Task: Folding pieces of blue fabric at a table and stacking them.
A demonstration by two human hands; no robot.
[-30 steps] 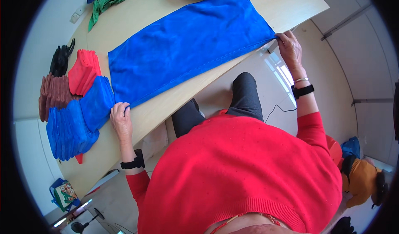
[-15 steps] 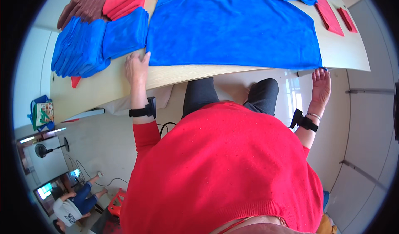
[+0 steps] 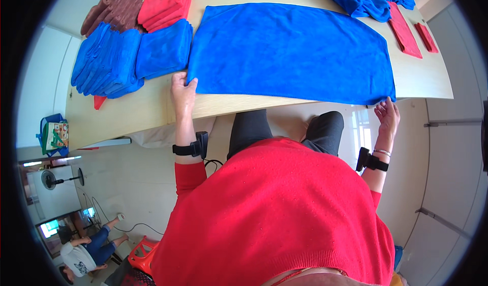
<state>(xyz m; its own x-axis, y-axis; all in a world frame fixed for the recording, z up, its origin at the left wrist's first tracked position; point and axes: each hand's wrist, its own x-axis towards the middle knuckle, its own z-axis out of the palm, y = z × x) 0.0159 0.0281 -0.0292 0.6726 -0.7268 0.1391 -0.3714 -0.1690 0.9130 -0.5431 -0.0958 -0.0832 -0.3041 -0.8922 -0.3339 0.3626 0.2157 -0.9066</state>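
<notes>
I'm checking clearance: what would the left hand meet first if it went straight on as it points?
The left hand would probably meet the folded blue cloth just ahead, though depth is unclear.

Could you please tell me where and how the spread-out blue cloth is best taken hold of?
I'd pinch the blue cloth by its two near corners, coming from the near side of the table. It lies flat, offering little raised to grasp mid-sheet; its right near corner reaches the table's front edge, so that one can likely be pinched above and below.
</notes>
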